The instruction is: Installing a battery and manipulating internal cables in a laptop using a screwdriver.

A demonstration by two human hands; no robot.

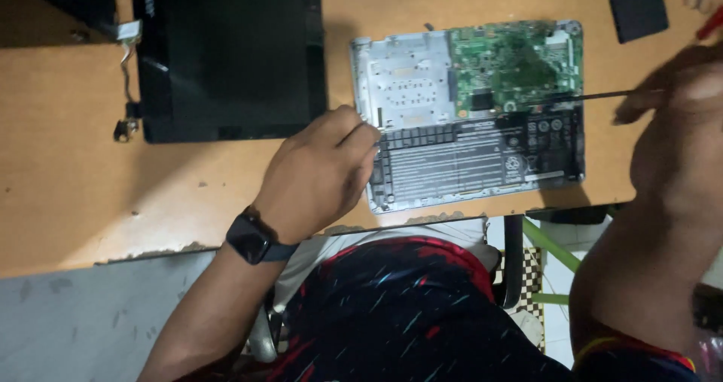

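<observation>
Right now our left hand point(316, 171) pinches the laptop base point(467, 114) edge, right hand point(670, 96) grips a thin tool point(595, 94); a slip could gouge the circuit board point(516, 65) or battery point(467, 156).

A wooden table point(75, 194) with an orange-brown top carries everything here — its near edge is chipped and ragged. On it lies an opened laptop base point(467, 118) (silver shell, green circuit board, black battery along the near side), close to that edge. To its left, just apart, lies a detached black screen panel point(226, 50) with a loose cable point(126, 73) trailing off its left side. A flat black piece point(636, 5) lies at the far right.
</observation>
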